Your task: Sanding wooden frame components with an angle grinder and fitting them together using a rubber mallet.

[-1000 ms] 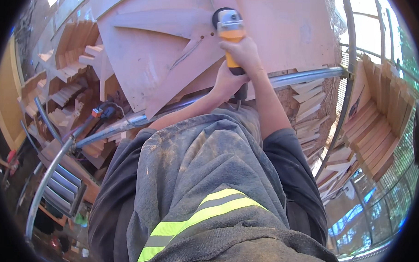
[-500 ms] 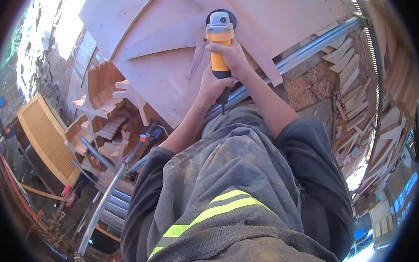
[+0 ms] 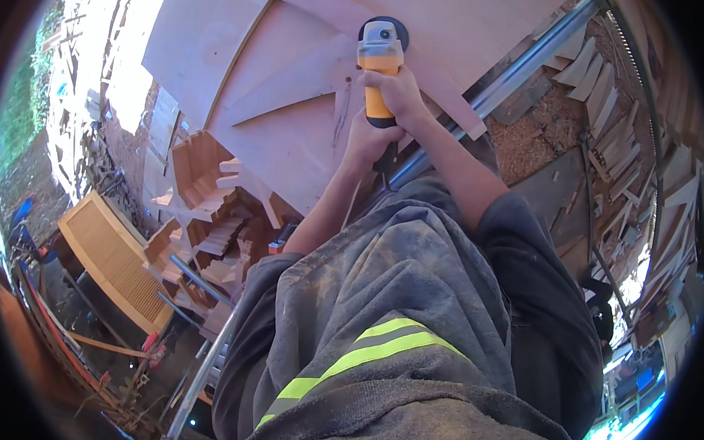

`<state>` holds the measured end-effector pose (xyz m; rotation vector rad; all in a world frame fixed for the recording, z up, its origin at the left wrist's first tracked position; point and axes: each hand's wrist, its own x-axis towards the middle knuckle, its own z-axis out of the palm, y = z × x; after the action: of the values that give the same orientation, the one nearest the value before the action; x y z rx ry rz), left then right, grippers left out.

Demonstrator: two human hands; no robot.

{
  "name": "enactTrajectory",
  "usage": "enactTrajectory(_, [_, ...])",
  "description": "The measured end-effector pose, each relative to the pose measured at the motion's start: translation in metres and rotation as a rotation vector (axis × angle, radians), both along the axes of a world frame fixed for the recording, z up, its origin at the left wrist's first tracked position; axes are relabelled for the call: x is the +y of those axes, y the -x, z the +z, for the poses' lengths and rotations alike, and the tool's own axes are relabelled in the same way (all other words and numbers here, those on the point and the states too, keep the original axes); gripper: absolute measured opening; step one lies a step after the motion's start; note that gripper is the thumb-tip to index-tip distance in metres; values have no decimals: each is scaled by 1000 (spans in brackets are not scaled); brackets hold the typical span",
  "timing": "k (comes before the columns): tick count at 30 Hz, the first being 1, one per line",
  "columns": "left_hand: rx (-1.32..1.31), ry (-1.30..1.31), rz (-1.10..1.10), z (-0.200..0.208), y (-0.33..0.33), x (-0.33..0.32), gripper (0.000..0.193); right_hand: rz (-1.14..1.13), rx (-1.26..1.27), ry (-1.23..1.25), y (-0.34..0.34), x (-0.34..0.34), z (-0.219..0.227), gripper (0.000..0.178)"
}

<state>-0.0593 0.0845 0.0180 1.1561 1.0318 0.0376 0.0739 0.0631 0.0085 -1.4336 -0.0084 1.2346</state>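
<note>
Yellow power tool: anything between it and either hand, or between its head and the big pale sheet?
Nothing visible blocks either grip: right hand holds the yellow power tool, left hand its rear end. Below, a pale wooden strip appears to run between its head and the big pale sheet; contact is hidden.

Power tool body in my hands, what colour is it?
The power tool body is yellow-orange, best seen in the head view.

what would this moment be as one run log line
left hand: gripping angle grinder at dark rear end | right hand: gripping its yellow body | black disc: over wooden panels, contact unclear
</note>
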Motion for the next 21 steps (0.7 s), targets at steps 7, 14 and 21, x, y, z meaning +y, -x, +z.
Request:
enactTrajectory(7, [18, -16, -59, 10, -11, -50, 46, -44, 89, -41, -11, -54, 10, 37])
enactTrajectory(14, [75, 86, 111, 5, -2, 12, 37, 98, -63, 26, 1, 28, -18, 38])
enactTrajectory(21, [9, -15, 62, 11, -14, -63, 45, 41, 104, 86, -11, -52, 3, 46])
